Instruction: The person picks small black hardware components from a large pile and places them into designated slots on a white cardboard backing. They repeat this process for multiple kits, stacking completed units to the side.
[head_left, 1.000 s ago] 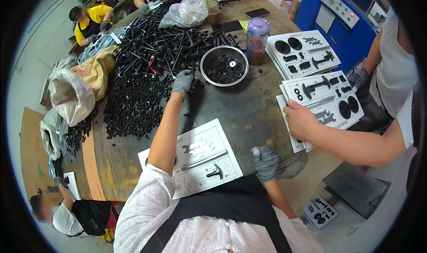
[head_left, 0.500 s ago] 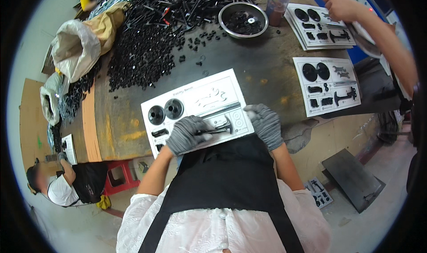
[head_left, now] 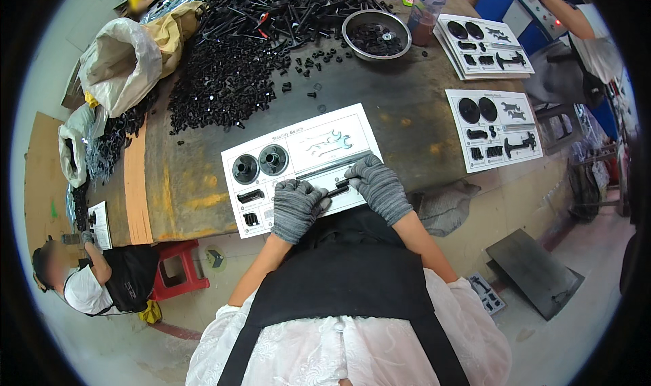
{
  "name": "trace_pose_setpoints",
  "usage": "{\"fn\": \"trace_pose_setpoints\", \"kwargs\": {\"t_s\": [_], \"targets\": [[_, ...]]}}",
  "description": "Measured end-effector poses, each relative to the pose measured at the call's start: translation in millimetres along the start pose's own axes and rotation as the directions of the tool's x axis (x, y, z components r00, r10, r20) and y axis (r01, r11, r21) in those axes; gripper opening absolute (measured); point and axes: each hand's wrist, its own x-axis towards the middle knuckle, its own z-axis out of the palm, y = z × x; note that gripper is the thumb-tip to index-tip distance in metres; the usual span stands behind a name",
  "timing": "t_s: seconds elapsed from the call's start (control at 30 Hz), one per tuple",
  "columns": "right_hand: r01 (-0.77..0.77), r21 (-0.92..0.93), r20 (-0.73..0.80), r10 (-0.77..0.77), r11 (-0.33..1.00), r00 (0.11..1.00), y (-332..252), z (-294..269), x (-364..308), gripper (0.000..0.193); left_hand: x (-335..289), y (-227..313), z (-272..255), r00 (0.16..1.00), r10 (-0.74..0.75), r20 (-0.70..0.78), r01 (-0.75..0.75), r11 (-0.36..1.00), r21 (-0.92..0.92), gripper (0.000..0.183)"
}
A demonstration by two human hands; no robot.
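A white printed card (head_left: 298, 136) lies tilted at the table's front edge, against my apron. Two black flanged discs (head_left: 274, 159), flat silver wrenches (head_left: 329, 142), a long metal rod (head_left: 319, 171) and small black parts (head_left: 251, 197) sit on it. Over its lower right area, my left hand (head_left: 297, 208), gloved in grey, pinches one end of a black T-shaped part (head_left: 337, 192). The fingers of my right hand (head_left: 380, 189), in a matching glove, close on its other end. Fingertips cover some of this part.
Heaped black bolts (head_left: 224, 81) cover the far left, beside open sacks (head_left: 122, 67). A metal bowl (head_left: 377, 34) of black pieces and a bottle (head_left: 426, 9) stand at the back. A filled card (head_left: 494, 131) and stacked cards (head_left: 485, 47) lie right. Co-workers are at left and far right.
My right hand has moved from the card's right edge inward onto the black T-shaped part. My left hand has shifted slightly right. The co-worker's arm has withdrawn from the stacked cards.
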Motion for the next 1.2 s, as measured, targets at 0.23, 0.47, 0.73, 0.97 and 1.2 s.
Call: {"fn": "trace_pose_setpoints", "kwargs": {"t_s": [0.23,0.47,0.73,0.97,1.2], "targets": [[-0.007,-0.050,-0.009,0.007,0.999,1.000,0.9,2.0,-2.8,0.015,0.6,-2.9,7.2,0.995,0.090,-0.037,-0.090,0.996,-0.006,0.022],[-0.006,-0.089,0.073,0.013,0.996,0.997,3.2,-7.4,1.3,0.015,2.4,-13.0,15.6,0.992,0.129,-0.011,-0.129,0.991,-0.016,0.024],[0.046,-0.033,-0.312,-0.054,0.998,0.948,29.6,-99.4,157.7,0.019,3.2,-36.7,-33.8,0.976,-0.054,-0.212,0.050,0.998,-0.025,0.029],[-0.213,-0.581,-0.038,0.235,0.785,0.971,122.9,-122.7,301.1,0.031,-9.7,-73.0,-60.2,0.967,-0.106,-0.230,0.135,0.985,0.110,0.023],[-0.242,-0.696,-0.073,0.268,0.676,0.961,118.1,-110.7,320.5,0.045,-109.2,-143.0,-47.1,0.897,-0.394,-0.199,0.429,0.885,0.180,0.019]]}}
